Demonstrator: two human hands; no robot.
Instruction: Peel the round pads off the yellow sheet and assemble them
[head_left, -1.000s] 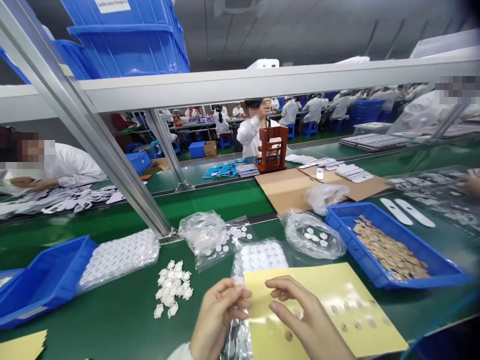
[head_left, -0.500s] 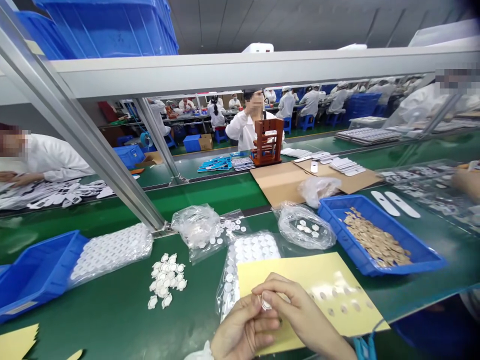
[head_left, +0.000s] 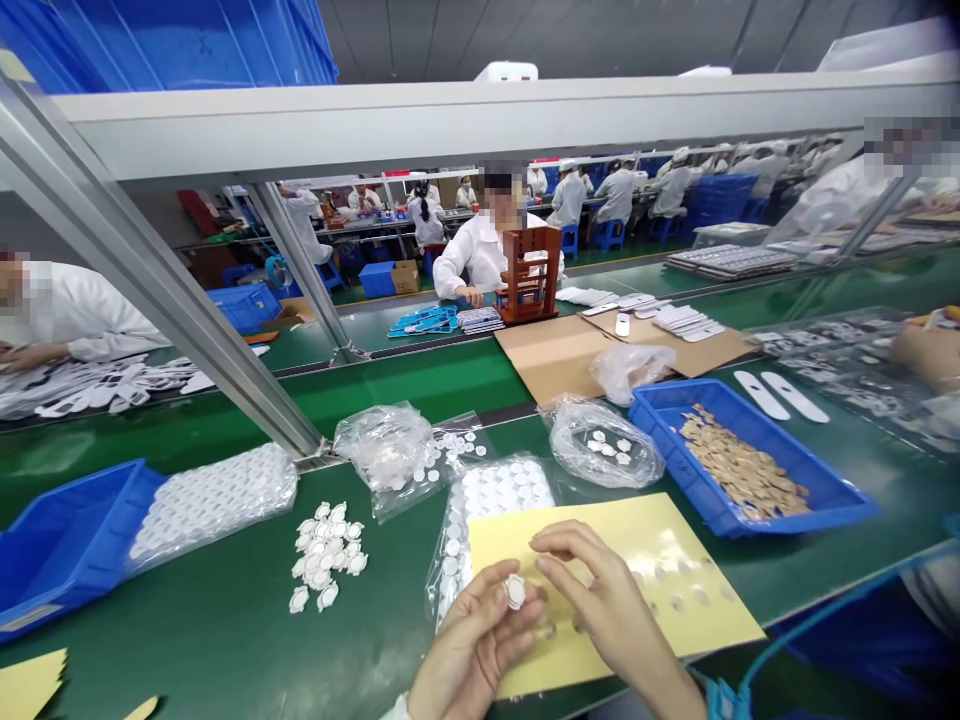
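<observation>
- In the head view, I see the left hand (head_left: 476,645) grasping a small white piece (head_left: 515,591) near its edge, seemingly so its flat face is free.
- The right hand (head_left: 600,595), just beside, has parted fingers, holding nothing visible.
- Under them is a yellow sheet (head_left: 645,525); white pieces (head_left: 321,550) lie leftward on the worktop (head_left: 225,625), probably for easy reach.

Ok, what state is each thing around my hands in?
Left hand: holding a white disc
Right hand: open, near the disc
Yellow sheet: flat, round pieces on it
White pieces: loosely heaped
Right blue tray: partly filled with tan pieces
Clear bags beside it: crumpled
Long white parts: side by side
</observation>
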